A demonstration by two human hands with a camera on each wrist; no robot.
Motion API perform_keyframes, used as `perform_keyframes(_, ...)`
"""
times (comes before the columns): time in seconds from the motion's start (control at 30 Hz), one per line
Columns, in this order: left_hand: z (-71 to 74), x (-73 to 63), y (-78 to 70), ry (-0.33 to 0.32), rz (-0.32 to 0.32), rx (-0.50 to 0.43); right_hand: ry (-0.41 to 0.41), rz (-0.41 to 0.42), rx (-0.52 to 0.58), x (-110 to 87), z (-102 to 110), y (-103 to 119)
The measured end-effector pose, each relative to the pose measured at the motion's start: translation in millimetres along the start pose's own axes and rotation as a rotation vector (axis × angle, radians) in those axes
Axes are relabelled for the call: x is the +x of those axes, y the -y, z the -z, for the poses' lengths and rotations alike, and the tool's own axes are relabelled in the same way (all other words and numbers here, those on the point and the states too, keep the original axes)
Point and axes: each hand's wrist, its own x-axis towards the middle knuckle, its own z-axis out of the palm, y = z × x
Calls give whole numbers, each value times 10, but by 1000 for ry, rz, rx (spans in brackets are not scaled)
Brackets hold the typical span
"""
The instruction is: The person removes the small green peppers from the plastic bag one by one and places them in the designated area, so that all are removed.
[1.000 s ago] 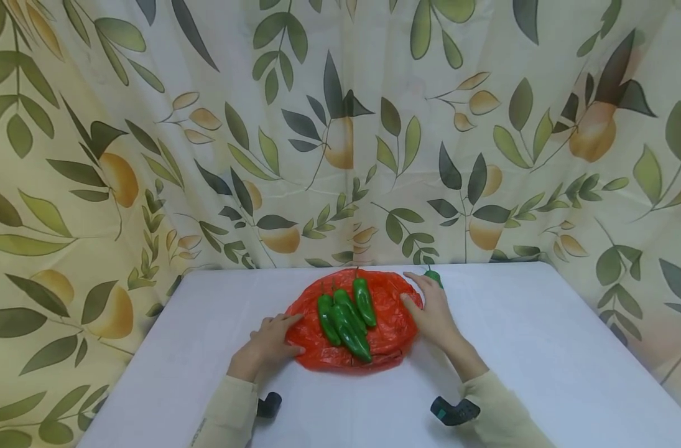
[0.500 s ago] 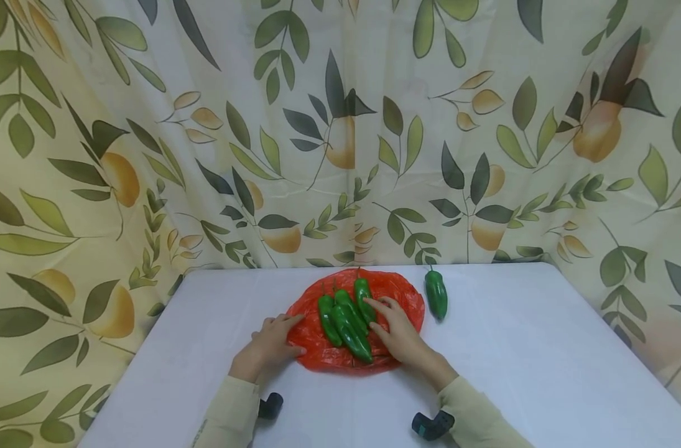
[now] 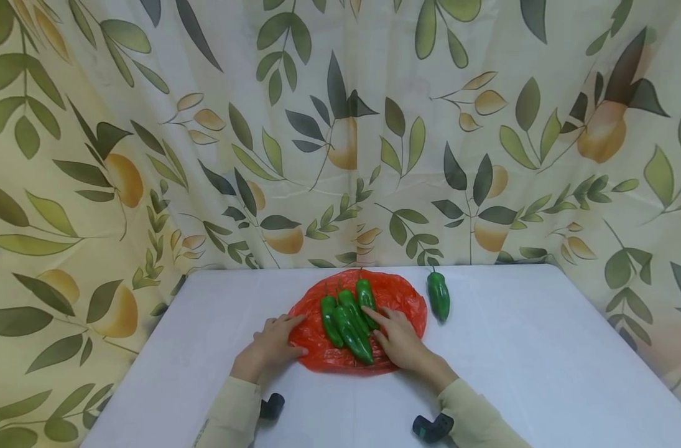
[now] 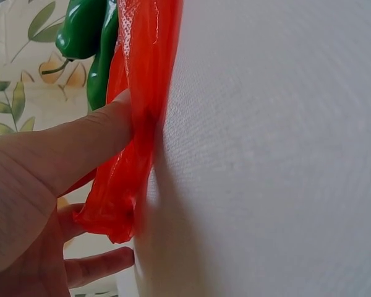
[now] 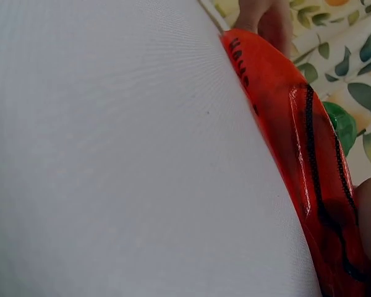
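Note:
In the head view, my left hand [image 3: 271,346] rests at the left edge of a red plastic bag [image 3: 312,356], its thumb and fingers spread. The left wrist view has that thumb [image 4: 86,141] against the bag, with two straight fingers beyond it. Several green peppers [image 3: 356,338] lie together on the bag. My right hand [image 3: 403,342] reaches over the bag's right side; its index finger touches the rightmost pepper [image 3: 365,291] there, thumb near the lower end. Its grip is partly hidden. A separate green pepper [image 3: 438,297] lies on the table, right of the bag.
A white-covered table [image 3: 502,348] carries everything. Behind it hangs a leaf-and-fruit patterned curtain [image 3: 340,155]. Black wrist devices [image 3: 433,428] sit by both cuffs. Dark writing and lines mark the bag's near side [image 5: 278,111].
My right hand has moved left from the separate pepper onto the bag's peppers, leaving that pepper further toward me. The left hand stays at the bag's edge.

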Motion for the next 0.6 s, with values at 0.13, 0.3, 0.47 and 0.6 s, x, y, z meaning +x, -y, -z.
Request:
perform_keyframes(0.13,-17,-2,-8,7,8,-5,16,-5,-19,-30,8,-10)
perform_keyframes(0.3,-15,-1,-20,6,13,-9,22,0,-13,-35,59,2)
perform_keyframes(0.47,9,-15,-26,2,34,-6,22,5,7,-8,86,25)
perform_keyframes(0.6,16,-26,-13,7,34,-7,16,-5,22,-6,71,20)
